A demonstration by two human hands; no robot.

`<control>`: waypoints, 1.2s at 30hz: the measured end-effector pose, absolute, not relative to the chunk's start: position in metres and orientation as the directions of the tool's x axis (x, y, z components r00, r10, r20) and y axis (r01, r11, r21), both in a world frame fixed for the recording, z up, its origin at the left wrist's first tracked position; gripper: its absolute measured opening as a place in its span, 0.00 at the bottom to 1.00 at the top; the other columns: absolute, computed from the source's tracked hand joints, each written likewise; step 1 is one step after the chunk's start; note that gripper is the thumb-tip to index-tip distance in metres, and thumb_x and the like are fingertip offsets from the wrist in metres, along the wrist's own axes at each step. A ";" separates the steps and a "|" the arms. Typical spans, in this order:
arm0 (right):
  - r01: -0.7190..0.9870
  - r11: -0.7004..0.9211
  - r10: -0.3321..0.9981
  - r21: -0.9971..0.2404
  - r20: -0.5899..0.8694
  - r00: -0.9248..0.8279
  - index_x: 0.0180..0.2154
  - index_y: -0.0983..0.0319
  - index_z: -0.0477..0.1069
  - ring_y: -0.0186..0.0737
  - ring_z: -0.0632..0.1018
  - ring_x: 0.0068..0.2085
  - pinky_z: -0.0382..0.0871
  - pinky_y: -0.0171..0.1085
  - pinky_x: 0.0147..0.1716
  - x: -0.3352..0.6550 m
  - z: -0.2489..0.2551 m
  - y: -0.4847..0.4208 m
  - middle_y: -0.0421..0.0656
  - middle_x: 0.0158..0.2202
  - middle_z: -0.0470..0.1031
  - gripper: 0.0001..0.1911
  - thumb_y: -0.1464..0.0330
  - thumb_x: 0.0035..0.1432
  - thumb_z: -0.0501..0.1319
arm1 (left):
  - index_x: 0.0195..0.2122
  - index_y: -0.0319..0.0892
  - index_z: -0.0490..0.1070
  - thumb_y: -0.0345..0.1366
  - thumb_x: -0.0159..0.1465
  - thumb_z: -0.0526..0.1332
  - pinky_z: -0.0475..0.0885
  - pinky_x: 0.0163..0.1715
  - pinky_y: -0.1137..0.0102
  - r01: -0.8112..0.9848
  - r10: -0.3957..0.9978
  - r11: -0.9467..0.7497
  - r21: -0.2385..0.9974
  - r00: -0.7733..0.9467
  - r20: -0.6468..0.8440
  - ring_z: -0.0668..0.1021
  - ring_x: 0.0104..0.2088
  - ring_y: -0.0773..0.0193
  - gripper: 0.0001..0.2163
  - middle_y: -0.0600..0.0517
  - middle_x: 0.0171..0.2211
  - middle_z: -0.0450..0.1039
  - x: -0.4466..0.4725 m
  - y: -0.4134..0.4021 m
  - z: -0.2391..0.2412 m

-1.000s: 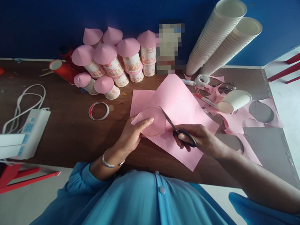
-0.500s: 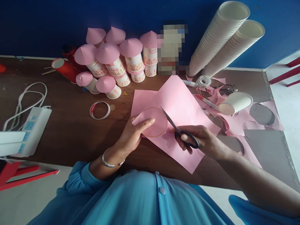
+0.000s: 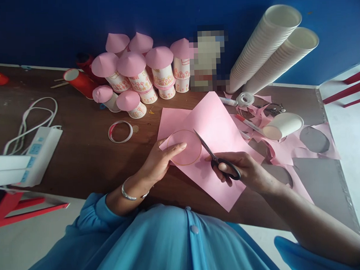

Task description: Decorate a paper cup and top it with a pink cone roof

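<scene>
My left hand (image 3: 159, 161) pinches the left corner of a pink paper sheet (image 3: 218, 127), thumb on top and the other fingers mostly hidden beneath. A circle outline (image 3: 192, 155) is drawn on that corner, and my thumb lies across it. Black-handled scissors (image 3: 209, 149) are in my right hand (image 3: 249, 170), with fingers through the handles. Their blades look nearly closed, and the tip points at the circle's upper right edge; I cannot tell whether it touches the paper. Another pink sheet (image 3: 169, 119) lies below the first.
Several paper-cup towers with pink cone roofs (image 3: 132, 65) stand at the back, beside a blurred-out patch. Two tall cup stacks (image 3: 262, 49) lean against the blue wall. Pink scraps (image 3: 283, 149), a cup (image 3: 283, 126) and tape (image 3: 245, 99) lie right; a tape roll (image 3: 120, 132) and power strip (image 3: 42, 155) left.
Both hands keep their holds on the paper and the scissors, almost unmoved. The whole view has shifted very slightly.
</scene>
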State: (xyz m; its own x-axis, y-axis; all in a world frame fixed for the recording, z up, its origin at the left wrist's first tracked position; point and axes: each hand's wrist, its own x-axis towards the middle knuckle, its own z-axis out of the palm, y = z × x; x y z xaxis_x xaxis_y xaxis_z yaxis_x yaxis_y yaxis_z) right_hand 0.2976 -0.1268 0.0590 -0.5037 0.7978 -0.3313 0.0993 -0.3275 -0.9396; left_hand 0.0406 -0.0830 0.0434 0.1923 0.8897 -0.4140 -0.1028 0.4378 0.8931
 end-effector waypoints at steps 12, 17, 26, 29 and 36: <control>0.081 -0.352 0.804 -0.933 -0.345 -0.484 0.45 0.66 0.79 0.31 0.69 0.25 0.67 0.34 0.23 0.296 0.060 -0.125 0.40 0.25 0.71 0.25 0.48 0.67 0.65 | 0.38 0.42 0.82 0.44 0.57 0.75 0.77 0.45 0.66 -0.099 0.892 0.409 0.907 0.251 -0.375 0.82 0.42 0.55 0.13 0.49 0.38 0.84 0.038 -0.079 0.049; 0.057 -0.372 0.809 -0.926 -0.354 -0.470 0.50 0.66 0.80 0.33 0.70 0.25 0.67 0.34 0.23 0.296 0.060 -0.127 0.40 0.24 0.71 0.29 0.47 0.65 0.66 | 0.37 0.40 0.83 0.43 0.55 0.76 0.77 0.43 0.66 -0.054 0.898 0.400 0.915 0.225 -0.379 0.82 0.41 0.56 0.13 0.49 0.36 0.84 0.037 -0.078 0.059; 0.067 -0.363 0.817 -0.929 -0.352 -0.457 0.50 0.66 0.81 0.32 0.70 0.24 0.68 0.33 0.23 0.296 0.060 -0.125 0.40 0.24 0.71 0.27 0.49 0.65 0.67 | 0.38 0.40 0.83 0.45 0.55 0.76 0.76 0.48 0.64 -0.017 0.885 0.421 0.907 0.228 -0.406 0.82 0.45 0.53 0.15 0.48 0.39 0.85 0.033 -0.077 0.054; 0.072 -0.341 0.824 -0.937 -0.335 -0.458 0.48 0.67 0.81 0.31 0.69 0.23 0.68 0.33 0.22 0.296 0.061 -0.124 0.39 0.23 0.70 0.28 0.48 0.64 0.67 | 0.38 0.41 0.83 0.45 0.54 0.76 0.76 0.49 0.64 -0.007 0.885 0.425 0.905 0.213 -0.414 0.82 0.46 0.53 0.15 0.48 0.40 0.85 0.033 -0.076 0.056; 0.082 -0.332 0.828 -0.940 -0.332 -0.451 0.47 0.67 0.80 0.31 0.69 0.23 0.67 0.33 0.21 0.294 0.062 -0.123 0.39 0.22 0.70 0.29 0.46 0.63 0.68 | 0.37 0.42 0.82 0.45 0.52 0.78 0.75 0.40 0.67 -0.051 0.879 0.458 0.888 0.174 -0.444 0.82 0.41 0.55 0.16 0.51 0.34 0.83 0.033 -0.077 0.056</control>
State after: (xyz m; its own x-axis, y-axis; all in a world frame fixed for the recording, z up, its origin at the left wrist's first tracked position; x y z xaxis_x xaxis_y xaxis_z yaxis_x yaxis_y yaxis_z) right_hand 0.2938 -0.1228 0.0619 -0.4515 0.8282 -0.3320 0.0819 -0.3320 -0.9397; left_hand 0.0331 -0.0773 0.0559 0.1738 0.8792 -0.4436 -0.0508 0.4578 0.8876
